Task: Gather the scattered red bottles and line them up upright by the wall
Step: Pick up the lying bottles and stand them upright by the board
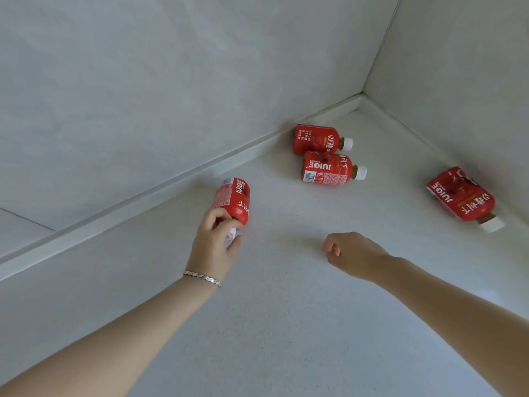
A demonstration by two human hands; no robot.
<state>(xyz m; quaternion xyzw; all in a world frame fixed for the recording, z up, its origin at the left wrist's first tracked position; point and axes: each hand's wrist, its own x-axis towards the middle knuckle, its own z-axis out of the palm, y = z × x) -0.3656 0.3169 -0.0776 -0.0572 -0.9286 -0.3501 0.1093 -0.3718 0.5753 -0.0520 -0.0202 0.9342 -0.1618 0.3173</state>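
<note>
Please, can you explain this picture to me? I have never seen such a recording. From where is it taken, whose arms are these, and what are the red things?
The camera sits on a person's head and looks down, so the two bare arms are that person's own. The left hand, with a bracelet, holds one red bottle near its cap end. The right hand is loosely curled and holds nothing. Three more bottles lie on their sides on the pale counter: two touching ones by the wall, and one far right by the side wall.
</note>
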